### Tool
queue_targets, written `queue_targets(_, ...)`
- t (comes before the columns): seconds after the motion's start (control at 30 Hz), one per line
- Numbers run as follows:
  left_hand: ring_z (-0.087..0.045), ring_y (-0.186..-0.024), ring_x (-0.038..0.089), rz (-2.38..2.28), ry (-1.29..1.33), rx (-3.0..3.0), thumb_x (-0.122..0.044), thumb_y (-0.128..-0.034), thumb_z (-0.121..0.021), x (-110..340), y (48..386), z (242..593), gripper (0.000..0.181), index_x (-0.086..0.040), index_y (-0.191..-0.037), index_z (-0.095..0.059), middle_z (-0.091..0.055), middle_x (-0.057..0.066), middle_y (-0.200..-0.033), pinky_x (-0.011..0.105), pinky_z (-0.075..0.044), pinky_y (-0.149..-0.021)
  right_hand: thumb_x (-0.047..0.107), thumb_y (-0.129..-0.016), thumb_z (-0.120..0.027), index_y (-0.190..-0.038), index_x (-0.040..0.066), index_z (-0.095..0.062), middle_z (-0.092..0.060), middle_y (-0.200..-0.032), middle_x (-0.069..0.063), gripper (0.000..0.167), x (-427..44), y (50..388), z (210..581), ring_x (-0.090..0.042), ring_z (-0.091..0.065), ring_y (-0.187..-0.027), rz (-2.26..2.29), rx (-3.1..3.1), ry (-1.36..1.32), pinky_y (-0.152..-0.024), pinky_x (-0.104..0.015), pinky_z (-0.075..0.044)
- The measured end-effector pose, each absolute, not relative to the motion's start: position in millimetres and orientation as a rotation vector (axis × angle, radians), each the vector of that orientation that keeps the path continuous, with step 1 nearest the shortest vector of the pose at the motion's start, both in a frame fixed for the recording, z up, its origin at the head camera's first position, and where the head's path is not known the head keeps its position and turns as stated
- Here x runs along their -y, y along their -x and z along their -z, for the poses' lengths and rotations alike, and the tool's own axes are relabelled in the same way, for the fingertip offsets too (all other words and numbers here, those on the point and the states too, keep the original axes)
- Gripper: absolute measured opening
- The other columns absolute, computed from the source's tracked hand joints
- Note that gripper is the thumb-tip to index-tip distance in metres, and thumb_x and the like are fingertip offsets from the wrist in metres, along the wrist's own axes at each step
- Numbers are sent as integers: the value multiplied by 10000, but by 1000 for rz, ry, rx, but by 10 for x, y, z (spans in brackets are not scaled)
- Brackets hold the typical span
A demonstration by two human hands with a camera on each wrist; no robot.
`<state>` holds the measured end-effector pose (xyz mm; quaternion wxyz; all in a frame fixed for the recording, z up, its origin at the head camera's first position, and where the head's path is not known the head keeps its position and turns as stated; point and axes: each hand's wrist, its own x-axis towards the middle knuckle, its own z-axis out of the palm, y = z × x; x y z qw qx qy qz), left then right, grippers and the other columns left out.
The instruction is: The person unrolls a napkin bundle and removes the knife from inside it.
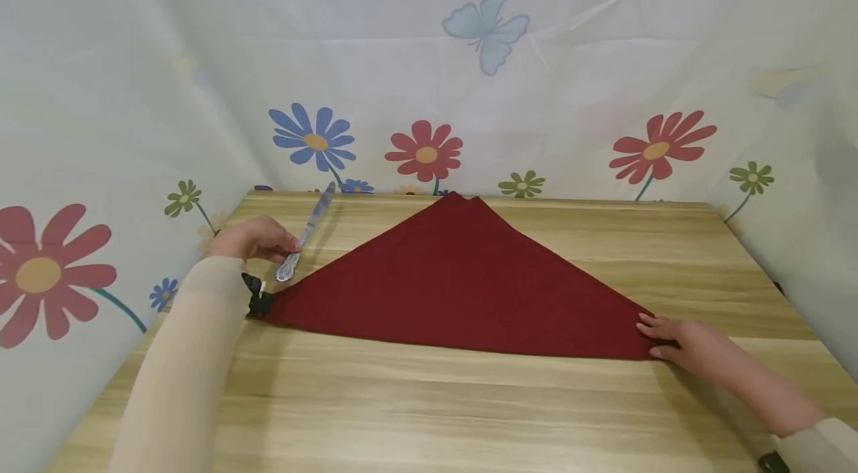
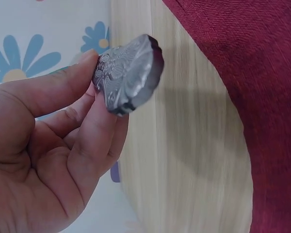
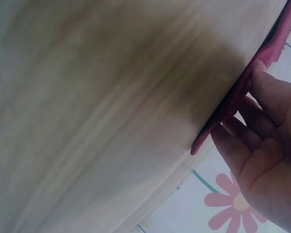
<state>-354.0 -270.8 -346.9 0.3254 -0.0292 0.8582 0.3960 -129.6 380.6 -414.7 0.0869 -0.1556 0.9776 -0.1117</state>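
A dark red cloth (image 1: pixel 469 287), folded into a triangle, lies on the wooden table with its peak at the far edge. Just left of it, my left hand (image 1: pixel 263 238) pinches a silver table knife (image 1: pixel 313 218) between thumb and fingers, near the ornate handle. The blade points away, above the tabletop. From the left wrist view, the patterned handle end (image 2: pixel 128 75) sticks out past the fingertips. My right hand (image 1: pixel 687 343) rests on the cloth's right corner, fingers fairly straight. Close up, thumb and fingertips touch the cloth edge (image 3: pixel 233 104).
The light wooden table (image 1: pixel 442 413) has its far edge against a pale backdrop (image 1: pixel 375 48) printed with flowers and a butterfly. More of this sheet hangs along both sides. A black strap piece (image 1: pixel 256 296) on the left wrist overlaps the cloth's left corner in the head view.
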Motion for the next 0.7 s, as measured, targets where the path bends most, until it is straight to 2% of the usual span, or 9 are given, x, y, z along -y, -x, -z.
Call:
queue_targets(0.17,-603,-700,33,-1055,96,-2256,-75,-1019,-596,2680,3574,3477,328,165,-1241,-571,-633,-54,-773,158,-562,-690,103,-877,-745,-1265,-65,-688,-628,-1359,-305,427,-3810,1303,4148,-522,-629,-1209,332,-2909,463,-872,-469,-588)
queue_targets(0.4,-605,-673,32,-1105,161,-2222,-59,-1003,-619,2688,3662,3534,199,98,-1124,-640,-632,-42,-763,156,-562,-673,101,-874,-746,-1265,-60,-690,-631,-1359,-299,426,-3814,1302,4143,-520,-630,-1208,332,-2911,458,-878,-490,-585)
queue_targets(0.6,-588,-672,18,-1094,208,-2206,-71,-1021,-595,2704,3712,3626,241,102,-1188,-604,-612,-47,-762,150,-555,-671,99,-878,-742,-1274,-62,-684,-620,-1371,-304,431,-3810,1296,4141,-524,-623,-1215,342,-2909,440,-875,-477,-586)
queue_targets(0.7,-581,-660,17,-1106,230,-2213,-69,-1019,-596,2698,3732,3665,164,69,-1098,-635,-611,-54,-728,151,-553,-660,101,-881,-740,-1277,-62,-681,-616,-1376,-304,432,-3810,1294,4146,-527,-619,-1220,347,-2909,429,-887,-502,-579)
